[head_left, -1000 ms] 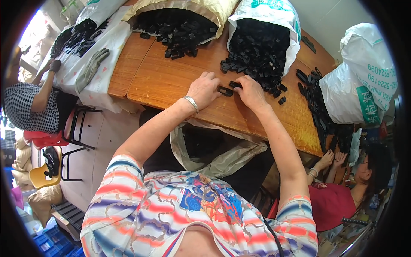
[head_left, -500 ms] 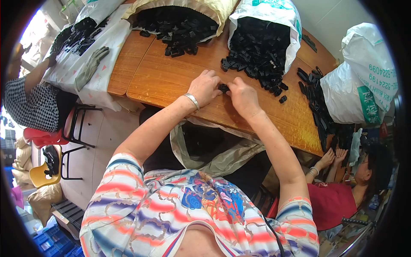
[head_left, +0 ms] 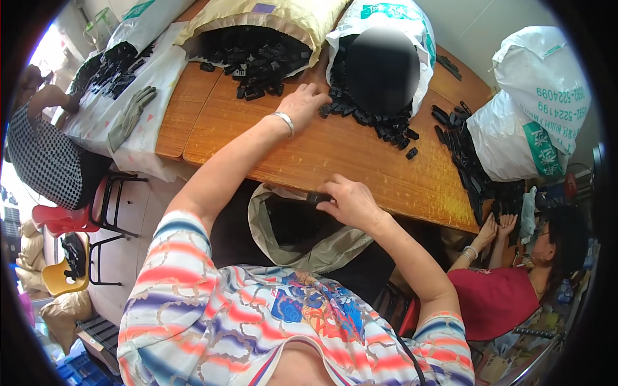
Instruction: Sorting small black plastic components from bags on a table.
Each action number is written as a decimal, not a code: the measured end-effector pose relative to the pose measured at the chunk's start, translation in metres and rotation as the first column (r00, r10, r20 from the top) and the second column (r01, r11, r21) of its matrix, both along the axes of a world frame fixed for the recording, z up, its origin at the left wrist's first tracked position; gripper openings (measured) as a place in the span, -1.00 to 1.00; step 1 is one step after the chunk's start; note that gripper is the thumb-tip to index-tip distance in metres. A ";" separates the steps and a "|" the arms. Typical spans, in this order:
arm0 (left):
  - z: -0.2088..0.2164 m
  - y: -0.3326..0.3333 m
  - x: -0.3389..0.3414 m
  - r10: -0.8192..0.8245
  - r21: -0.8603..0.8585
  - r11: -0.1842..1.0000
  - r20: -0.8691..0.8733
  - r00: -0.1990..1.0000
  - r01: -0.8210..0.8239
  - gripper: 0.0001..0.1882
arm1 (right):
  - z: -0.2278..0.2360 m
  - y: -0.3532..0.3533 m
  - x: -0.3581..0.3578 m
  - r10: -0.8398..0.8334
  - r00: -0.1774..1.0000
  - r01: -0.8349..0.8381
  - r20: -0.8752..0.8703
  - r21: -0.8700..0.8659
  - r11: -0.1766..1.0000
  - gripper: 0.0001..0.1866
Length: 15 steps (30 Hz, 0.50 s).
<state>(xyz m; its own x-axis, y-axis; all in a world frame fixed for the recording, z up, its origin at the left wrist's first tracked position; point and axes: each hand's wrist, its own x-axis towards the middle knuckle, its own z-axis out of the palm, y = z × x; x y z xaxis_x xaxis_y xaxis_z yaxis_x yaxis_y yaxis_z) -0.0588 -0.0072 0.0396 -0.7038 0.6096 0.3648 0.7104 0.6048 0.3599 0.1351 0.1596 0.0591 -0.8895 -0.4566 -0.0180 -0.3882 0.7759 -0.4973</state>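
My left hand (head_left: 304,106) reaches across the wooden table to the near left edge of a pile of small black plastic parts (head_left: 380,122). Its fingers are stretched out and touch the edge of the pile; the thumb is mostly hidden. Lower down, at the table's front edge, my right hand (head_left: 353,202) pinches a small black plastic part (head_left: 317,198) between thumb and fingers. That part is over the mouth of an open beige sack (head_left: 262,222), which hangs below the table edge at my lap. The sack's inside is dark.
A tan sack (head_left: 257,16) and a white sack (head_left: 425,77) spill black parts onto the table (head_left: 257,138). Further right stand white bags (head_left: 508,138) beside long black strips (head_left: 460,148). Co-workers sit at left and right. A grey glove (head_left: 132,119) lies at left.
My hands have parted. The left has moved away from me to the pile; the right has come back toward me with a black part, over the beige sack. The view has shifted slightly.
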 end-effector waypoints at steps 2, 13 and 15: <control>-0.003 0.000 -0.012 -0.047 -0.082 0.996 -0.087 0.995 0.039 -0.66 | 0.003 0.005 -0.013 0.022 0.999 -0.022 -0.028 0.001 1.000 -0.74; -0.001 -0.012 0.030 -0.057 0.073 0.996 0.056 0.997 0.052 -0.74 | -0.037 0.020 -0.162 -0.078 0.752 0.164 -0.655 0.071 0.984 -0.74; -0.004 -0.015 0.042 -0.045 0.105 0.994 0.021 0.999 0.042 -0.71 | -0.040 0.017 -0.170 -0.066 0.765 0.169 -0.641 0.101 0.980 -0.73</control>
